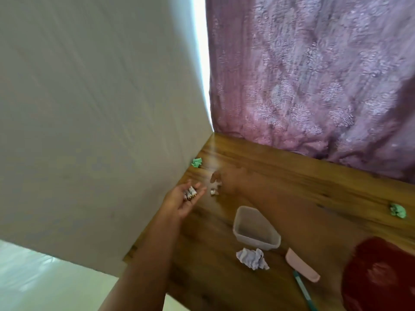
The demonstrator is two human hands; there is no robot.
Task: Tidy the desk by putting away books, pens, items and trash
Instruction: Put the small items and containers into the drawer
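My left hand (184,200) is held palm up over the desk's left edge, with two small battery-like cylinders (190,193) lying in it. My right hand (226,178) is blurred by motion; its fingertips hover just over a small shiny item (213,191) on the wooden desk (292,176). Whether those fingers grip anything is unclear. A clear plastic container (238,230) stands empty near the middle. In front of it lies a crumpled white paper (252,258). One green paper ball (197,162) rests by the wall, another green ball (398,211) at the far right.
A pink flat item (302,264) and a teal pen (305,290) lie near the front edge. A red object (381,277) fills the lower right corner. A white wall (89,108) bounds the desk on the left, a purple curtain (314,75) at the back.
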